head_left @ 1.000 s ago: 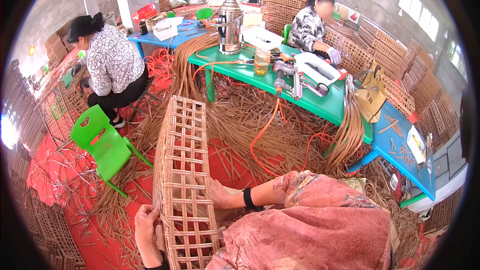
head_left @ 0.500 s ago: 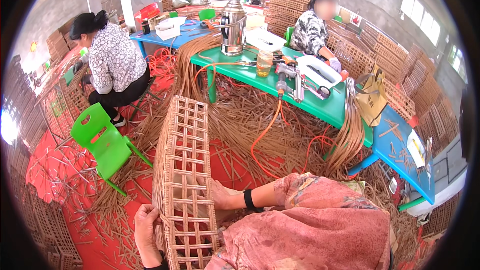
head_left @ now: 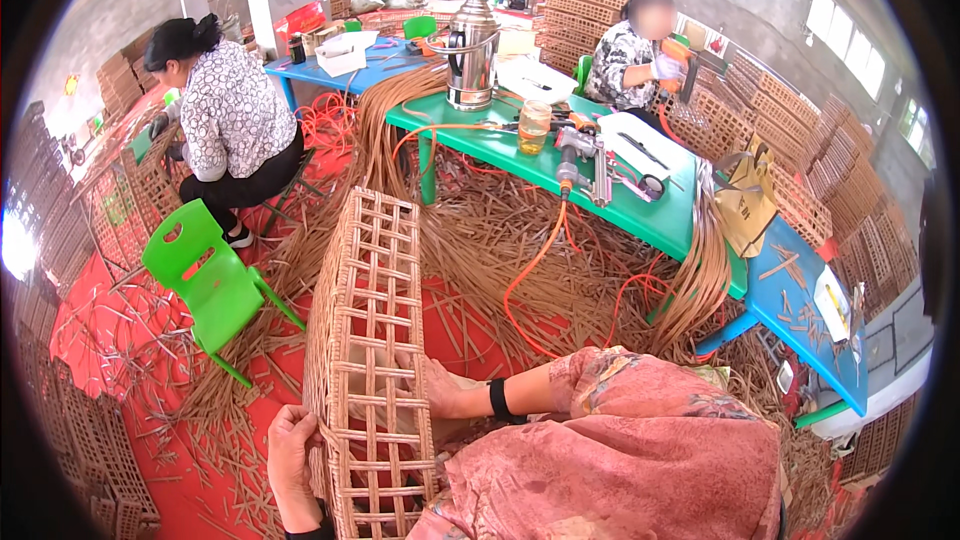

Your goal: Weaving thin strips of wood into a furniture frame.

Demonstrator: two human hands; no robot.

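A long brown woven basket (head_left: 375, 340) with an open lattice side stands upright in front of me. My left hand (head_left: 292, 455) is closed on its near left edge, thumb and fingers pinched together. From the right, my right hand (head_left: 440, 387), with a black band on its wrist, reaches behind the lattice. Its fingers show only in part through the openings, so their grip is hidden. Reddish patterned cloth (head_left: 610, 450) covers my lap beside the basket.
Brown strips (head_left: 480, 270) litter the red floor. A green chair (head_left: 215, 280) stands left. The green table (head_left: 480, 145) ahead bears a metal flask (head_left: 470, 55), a jar (head_left: 533, 128) and an air tool (head_left: 580, 160). One co-worker (head_left: 235, 105) sits left, another (head_left: 625, 55) behind the table.
Behind the table, the co-worker's gloved hand has risen from the tabletop and now holds up an orange tool. My hands and the basket stay practically where they were.
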